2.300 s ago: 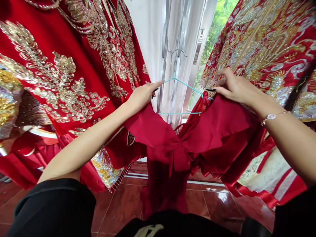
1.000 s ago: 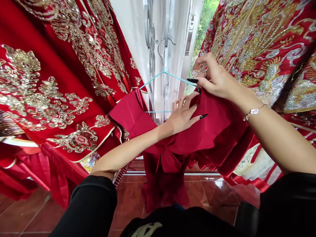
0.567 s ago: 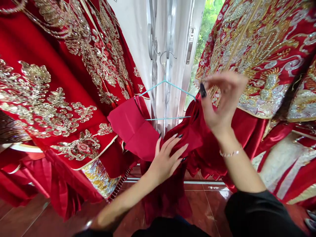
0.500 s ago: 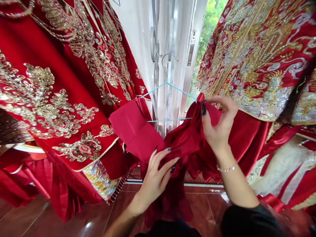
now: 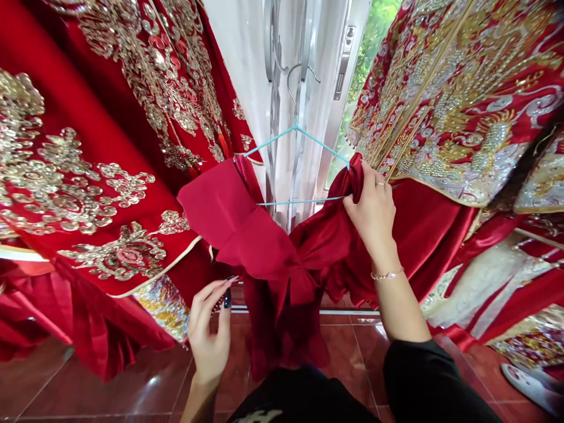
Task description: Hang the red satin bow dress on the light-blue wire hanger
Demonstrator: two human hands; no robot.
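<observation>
A deep red dress (image 5: 259,247) with a bow-like knot at its front hangs on a thin light-blue hanger (image 5: 319,141) with a metal hook. My right hand (image 5: 374,205) is closed around the gathered cloth at the dress's right shoulder, by the hanger's end; its fingertips are partly hidden. To the lower left of the bodice, my left hand (image 5: 209,329) is off the cloth, fingers loosely bent and apart, with nothing visible in it. The dress's left shoulder rests over the other end of the hanger.
A red garment with gold beadwork (image 5: 127,182) hangs close on the left. On the right is a densely embroidered red and gold jacket (image 5: 440,106). Behind the hanger stand a white curtain (image 5: 247,64) and a metal door frame (image 5: 343,64). Shiny red tiles (image 5: 132,382) cover the floor.
My left hand has left the front of the dress and moved down to the left. My right hand has turned and closed around the right shoulder. The bow now shows.
</observation>
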